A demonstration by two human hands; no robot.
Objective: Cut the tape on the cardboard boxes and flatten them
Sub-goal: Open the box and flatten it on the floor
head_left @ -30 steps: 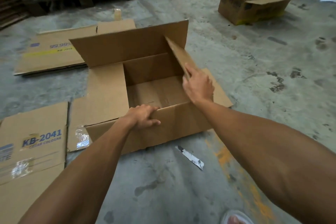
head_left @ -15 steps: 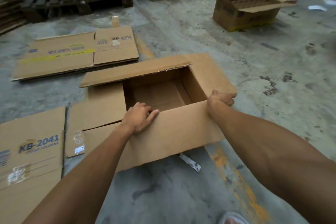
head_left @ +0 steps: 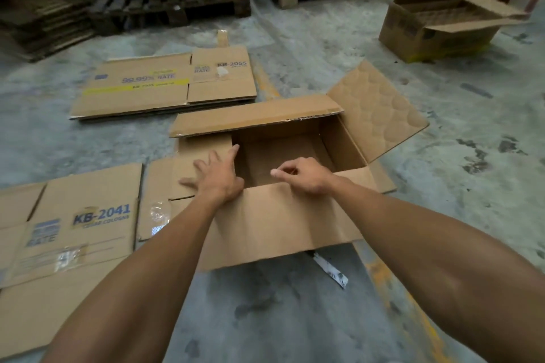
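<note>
We see the left hand (head_left: 219,177) spread flat on the open box (head_left: 283,224) at 9 o'clock, right hand (head_left: 303,175) loosely curled, holding nothing

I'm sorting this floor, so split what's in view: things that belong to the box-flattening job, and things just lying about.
Job:
- open brown cardboard box under both hands
- left hand, fingers spread
- right hand, loosely curled
- flattened KB-2041 cardboard sheet
- flattened KB-2055 cardboard sheet

Lying about:
- torn white tape scrap
- dark wooden pallets

The box (head_left: 283,224) under my hands is matt brown cardboard — its right flap (head_left: 380,115) dimpled with round dents — on rough, stained concrete floor (head_left: 295,318).
</note>
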